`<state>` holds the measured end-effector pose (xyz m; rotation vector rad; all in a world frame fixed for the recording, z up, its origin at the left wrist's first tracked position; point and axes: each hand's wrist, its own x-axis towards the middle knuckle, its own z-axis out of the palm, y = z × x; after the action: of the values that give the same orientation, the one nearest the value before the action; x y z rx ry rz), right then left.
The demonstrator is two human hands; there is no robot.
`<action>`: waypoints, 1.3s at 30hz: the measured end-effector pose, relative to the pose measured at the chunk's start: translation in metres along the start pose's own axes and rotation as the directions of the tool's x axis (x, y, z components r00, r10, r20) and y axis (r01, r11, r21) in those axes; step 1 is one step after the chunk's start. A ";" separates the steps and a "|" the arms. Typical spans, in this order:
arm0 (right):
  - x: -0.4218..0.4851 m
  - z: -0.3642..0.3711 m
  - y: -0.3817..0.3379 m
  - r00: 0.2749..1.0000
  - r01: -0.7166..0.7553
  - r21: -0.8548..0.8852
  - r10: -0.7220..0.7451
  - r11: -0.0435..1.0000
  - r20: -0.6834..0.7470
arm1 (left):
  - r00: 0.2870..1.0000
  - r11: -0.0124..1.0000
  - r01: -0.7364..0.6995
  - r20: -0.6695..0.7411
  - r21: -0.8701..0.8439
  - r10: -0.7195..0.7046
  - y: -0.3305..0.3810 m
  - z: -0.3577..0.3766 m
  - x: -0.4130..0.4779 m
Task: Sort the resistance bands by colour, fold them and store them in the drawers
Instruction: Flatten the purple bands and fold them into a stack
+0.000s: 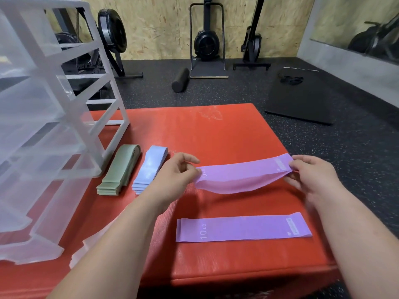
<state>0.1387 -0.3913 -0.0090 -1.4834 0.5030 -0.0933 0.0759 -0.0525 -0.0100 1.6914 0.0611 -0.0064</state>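
Observation:
A purple resistance band (241, 178) hangs stretched above the red mat (216, 134). My left hand (177, 175) pinches its left end and my right hand (313, 175) pinches its right end. Its lower layer sags in the middle. A second purple band (244, 228) marked 10 LB lies flat on the mat nearer to me. A stack of folded green bands (119, 171) and a stack of folded light blue bands (149, 169) lie side by side to the left. The translucent drawer unit (43, 130) stands on the mat at the far left.
The mat's front edge (237, 277) drops off near me. Beyond the mat lie a black foam roller (180, 79) and a black floor mat (302, 98). Rowing machines stand against the wooden wall (162, 24).

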 end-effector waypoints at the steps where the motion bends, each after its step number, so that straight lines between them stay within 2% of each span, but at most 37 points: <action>1: 0.002 -0.001 0.002 1.000 0.009 -0.054 -0.009 0.998 -0.003 | 1.000 0.998 -0.009 -0.006 0.067 0.010 -0.004 -0.002 0.001; 4: 0.006 -0.005 0.014 0.999 0.023 -0.359 -0.036 0.933 -0.028 | 0.999 0.947 0.015 -0.036 0.322 -0.003 -0.015 -0.002 0.002; 7: 0.008 -0.012 0.020 0.996 0.077 -0.708 -0.083 0.702 0.026 | 0.998 0.877 0.047 -0.061 0.478 -0.021 -0.023 -0.003 0.004; 9: 0.002 -0.011 0.014 0.991 0.114 -0.792 -0.125 0.600 0.048 | 0.994 0.841 0.069 -0.109 0.536 -0.012 -0.024 -0.004 0.006; 12: 0.004 -0.011 0.012 0.983 0.151 -0.794 -0.171 0.589 0.060 | 0.983 0.808 0.113 -0.183 0.579 -0.007 -0.023 -0.004 0.008; 15: 0.007 -0.010 0.018 0.976 0.201 -0.798 -0.189 0.568 0.111 | 0.981 0.750 0.130 -0.191 0.649 -0.005 -0.027 -0.002 0.009; 20: 0.004 -0.011 0.022 0.965 0.225 -0.862 -0.226 0.453 0.133 | 0.983 0.686 0.124 -0.184 0.717 0.015 -0.029 0.004 0.005; 22: 0.005 -0.013 0.022 0.971 0.200 -0.852 -0.213 0.484 0.106 | 0.982 0.677 0.122 -0.189 0.726 0.025 -0.028 0.007 0.004; 27: 0.012 -0.023 0.017 0.985 0.145 -0.748 -0.165 0.647 0.048 | 0.980 0.668 0.134 -0.197 0.732 0.019 -0.027 0.015 0.003; 31: 0.016 -0.030 0.019 0.983 0.165 -0.754 -0.170 0.636 0.071 | 0.976 0.683 0.170 -0.218 0.710 -0.016 -0.023 0.016 0.003; 34: 0.017 -0.032 0.019 0.977 0.180 -0.763 -0.206 0.620 0.063 | 0.973 0.652 0.177 -0.232 0.738 -0.002 -0.022 0.017 0.004; 39: 0.010 -0.026 0.021 0.966 0.227 -0.818 -0.226 0.529 0.122 | 0.969 0.658 0.200 -0.245 0.726 -0.024 -0.022 0.021 0.003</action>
<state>0.1330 -0.4169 -0.0324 -2.5056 0.3470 -0.0591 0.0786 -0.0708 -0.0350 2.5236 0.3753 0.0682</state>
